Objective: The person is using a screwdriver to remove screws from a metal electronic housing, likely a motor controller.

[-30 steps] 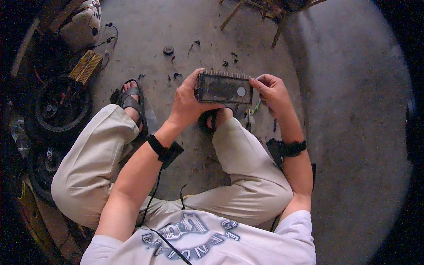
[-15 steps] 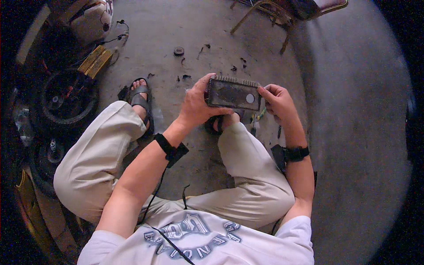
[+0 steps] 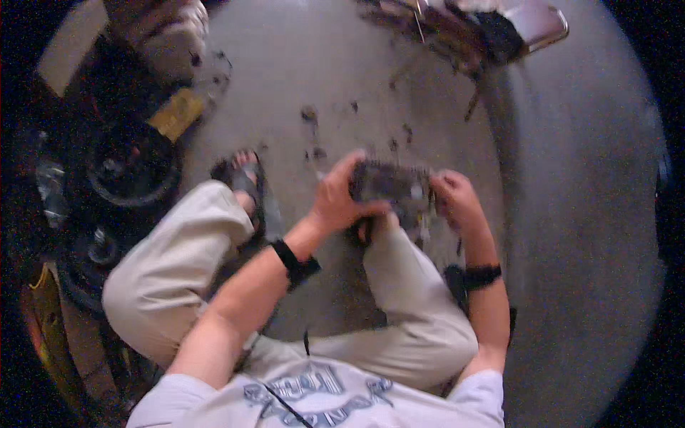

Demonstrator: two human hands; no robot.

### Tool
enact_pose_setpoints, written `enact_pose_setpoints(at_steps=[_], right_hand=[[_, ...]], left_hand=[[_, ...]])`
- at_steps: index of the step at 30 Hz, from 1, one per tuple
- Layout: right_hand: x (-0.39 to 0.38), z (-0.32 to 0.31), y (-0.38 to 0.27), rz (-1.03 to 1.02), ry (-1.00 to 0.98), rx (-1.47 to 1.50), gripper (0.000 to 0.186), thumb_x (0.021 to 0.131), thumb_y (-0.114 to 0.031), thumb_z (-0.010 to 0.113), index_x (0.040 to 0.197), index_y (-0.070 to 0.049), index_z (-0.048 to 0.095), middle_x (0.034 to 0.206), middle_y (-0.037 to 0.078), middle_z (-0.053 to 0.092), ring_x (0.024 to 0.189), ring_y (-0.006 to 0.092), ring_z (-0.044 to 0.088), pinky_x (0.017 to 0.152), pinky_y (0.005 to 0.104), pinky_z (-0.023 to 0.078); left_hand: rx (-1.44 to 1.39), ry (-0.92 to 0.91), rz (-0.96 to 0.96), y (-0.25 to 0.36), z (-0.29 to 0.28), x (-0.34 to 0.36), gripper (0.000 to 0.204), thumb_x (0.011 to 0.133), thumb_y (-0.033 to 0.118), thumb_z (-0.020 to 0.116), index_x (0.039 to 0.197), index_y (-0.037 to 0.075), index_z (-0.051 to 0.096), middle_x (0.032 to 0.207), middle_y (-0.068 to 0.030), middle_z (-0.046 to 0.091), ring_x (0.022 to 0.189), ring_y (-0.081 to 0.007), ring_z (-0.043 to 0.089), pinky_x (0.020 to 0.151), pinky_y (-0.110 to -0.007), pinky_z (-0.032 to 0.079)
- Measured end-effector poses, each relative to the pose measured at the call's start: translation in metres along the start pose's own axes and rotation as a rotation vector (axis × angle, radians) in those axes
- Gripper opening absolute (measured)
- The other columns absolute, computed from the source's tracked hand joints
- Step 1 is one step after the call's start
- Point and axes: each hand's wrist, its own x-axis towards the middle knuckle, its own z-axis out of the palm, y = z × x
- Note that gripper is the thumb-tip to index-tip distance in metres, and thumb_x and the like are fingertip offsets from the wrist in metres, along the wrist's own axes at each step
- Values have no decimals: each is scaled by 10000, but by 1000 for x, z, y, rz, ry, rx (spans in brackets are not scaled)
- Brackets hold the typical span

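Observation:
My left hand (image 3: 335, 196) is closed round the left end of a dark, flat rectangular box (image 3: 382, 182) with a comb-like top edge and a pale round spot. My right hand (image 3: 457, 203) is at the box's right end with thumb and forefinger pinched; motion blur hides whether they hold the edge or a small piece there. Below the box, near my sandalled right foot (image 3: 385, 221), lie small items (image 3: 424, 228) too blurred to name. Both wrists wear black straps.
At left are black tyred wheels (image 3: 132, 185), a yellow ribbed block (image 3: 178, 114) and a pale bulky object (image 3: 171, 43). A metal-framed chair (image 3: 539, 28) stands at top right. Small dark scraps (image 3: 317, 153) lie on the concrete floor (image 3: 571, 250). My bent legs (image 3: 164, 278) frame the work area.
The box and both hands have moved down and rightward in the picture. The whole scene has shifted down as my head moves, bringing more of the chair into view and blurring the picture.

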Motion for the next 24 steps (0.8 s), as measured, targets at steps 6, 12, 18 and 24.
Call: enact_pose_setpoints(at_steps=[6,12,18,24], right_hand=[[-10,22,8,20,-49,92,343,1013,-446,693,893,-149,571,678,-73,464,490,36,407,403,227,269],[-1,39,11,14,-22,269,285,1048,-401,651,968,-142,562,680,-55,494,477,50,431,374,236,312],[6,52,2,-151,92,197,325,1043,-407,647,1096,-91,599,779,-2,597,544,84,514,435,260,392],[0,48,-12,-99,47,71,405,1045,-365,660,1227,-6,613,1066,92,714,883,173,665,767,325,556]], left_hand=[[-102,-51,-112,3,-10,-19,1036,637,422,1003,1454,5,521,1325,-199,665,1192,-300,683,1008,-406,564],[-61,19,-106,6,-17,-20,1001,678,458,972,1454,19,517,1306,-189,674,1186,-283,678,1025,-398,536],[-161,15,-152,18,-29,-13,960,696,418,973,1449,26,523,1253,-164,694,1155,-226,673,1016,-370,535],[-300,-20,-190,6,-32,-14,923,711,342,979,1446,17,526,1226,-119,702,1121,-172,660,986,-346,550]])
